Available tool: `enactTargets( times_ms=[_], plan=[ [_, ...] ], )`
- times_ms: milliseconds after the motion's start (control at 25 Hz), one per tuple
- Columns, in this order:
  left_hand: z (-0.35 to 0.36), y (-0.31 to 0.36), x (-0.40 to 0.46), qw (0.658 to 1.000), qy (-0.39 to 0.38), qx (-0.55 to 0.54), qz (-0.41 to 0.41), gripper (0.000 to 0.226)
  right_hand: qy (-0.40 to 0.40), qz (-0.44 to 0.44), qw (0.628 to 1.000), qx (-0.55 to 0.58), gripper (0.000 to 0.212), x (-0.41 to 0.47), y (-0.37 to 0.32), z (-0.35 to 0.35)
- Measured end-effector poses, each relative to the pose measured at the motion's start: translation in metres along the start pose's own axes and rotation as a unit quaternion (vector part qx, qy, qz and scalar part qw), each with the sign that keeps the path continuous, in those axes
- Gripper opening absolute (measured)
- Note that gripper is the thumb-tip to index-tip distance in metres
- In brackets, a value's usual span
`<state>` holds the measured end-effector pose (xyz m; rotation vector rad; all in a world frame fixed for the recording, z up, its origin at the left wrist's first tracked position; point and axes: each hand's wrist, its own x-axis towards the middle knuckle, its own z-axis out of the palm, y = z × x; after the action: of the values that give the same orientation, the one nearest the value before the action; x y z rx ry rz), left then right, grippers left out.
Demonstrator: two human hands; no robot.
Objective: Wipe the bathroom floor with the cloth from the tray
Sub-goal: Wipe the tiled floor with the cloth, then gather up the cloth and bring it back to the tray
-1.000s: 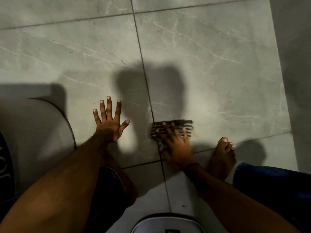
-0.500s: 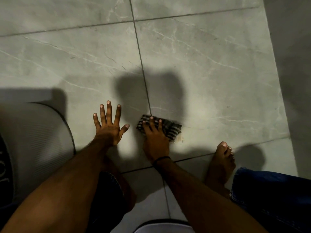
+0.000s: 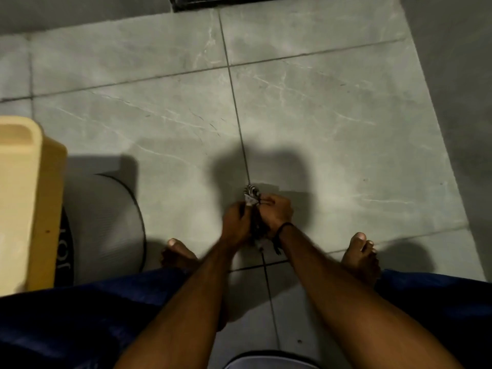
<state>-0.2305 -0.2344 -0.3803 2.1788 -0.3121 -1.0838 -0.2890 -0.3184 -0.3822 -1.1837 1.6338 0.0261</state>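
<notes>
A home bathroom, seen from above the floor.

Large grey marble-veined floor tiles with dark grout lines fill the view, a dark floor drain grate sits at the far edge, a ribbed grey bath mat lies to the left beside a cream plastic bin, and bare feet stand on the tiles.

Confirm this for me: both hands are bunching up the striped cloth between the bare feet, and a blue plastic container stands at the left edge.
Not quite. The head view shows the container at the left edge is pale yellow, not blue. The rest holds: the left hand and right hand bunch the striped cloth between the bare feet.
</notes>
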Motion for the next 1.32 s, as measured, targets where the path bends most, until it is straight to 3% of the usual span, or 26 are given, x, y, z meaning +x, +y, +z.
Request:
enactTargets(
  times_ms=[80,120,240,360,480,600,680,800,880,960,1160,1320],
  plan=[
    [0.010,0.013,-0.013,0.986,0.004,-0.140,-0.086,0.031,-0.049,0.074,0.993,0.082,0.027,-0.003,-0.006,-0.004],
    [0.009,0.016,-0.016,0.982,0.016,-0.156,-0.101,0.030,-0.076,0.091,0.987,0.112,0.027,-0.005,-0.010,-0.007],
    [-0.012,0.025,-0.022,0.993,0.033,-0.093,-0.063,0.031,-0.146,0.123,0.960,0.203,0.013,-0.025,-0.033,-0.024],
    [-0.043,0.047,-0.033,0.997,0.034,-0.063,0.011,0.018,-0.181,0.069,0.965,0.177,0.027,-0.049,-0.060,-0.040],
    [-0.074,0.077,-0.050,0.995,0.002,-0.086,0.056,0.021,-0.136,0.018,0.980,0.141,0.038,-0.069,-0.084,-0.048],
    [-0.116,0.109,-0.068,0.993,0.012,-0.117,0.031,0.026,-0.095,-0.041,0.990,0.101,0.032,-0.088,-0.111,-0.053],
    [-0.154,0.130,-0.077,0.985,0.046,-0.165,0.003,0.028,-0.109,-0.077,0.987,0.092,0.034,-0.105,-0.136,-0.052],
    [-0.232,0.158,-0.098,0.960,0.095,-0.265,0.005,0.016,-0.117,-0.157,0.977,0.079,0.038,-0.149,-0.186,-0.038],
    [-0.290,0.171,-0.112,0.943,0.110,-0.315,0.022,0.047,-0.125,-0.233,0.963,0.056,0.039,-0.182,-0.225,-0.019],
    [-0.350,0.169,-0.127,0.947,0.162,-0.277,0.035,0.060,-0.149,-0.303,0.941,0.012,0.035,-0.220,-0.260,0.009],
    [-0.461,0.095,-0.149,0.929,0.275,-0.248,0.011,0.055,-0.143,-0.474,0.852,-0.170,0.036,-0.293,-0.298,0.097],
    [-0.491,0.010,-0.165,0.933,0.333,-0.135,-0.026,0.026,-0.236,-0.470,0.809,-0.262,0.031,-0.318,-0.271,0.169]
  ],
)
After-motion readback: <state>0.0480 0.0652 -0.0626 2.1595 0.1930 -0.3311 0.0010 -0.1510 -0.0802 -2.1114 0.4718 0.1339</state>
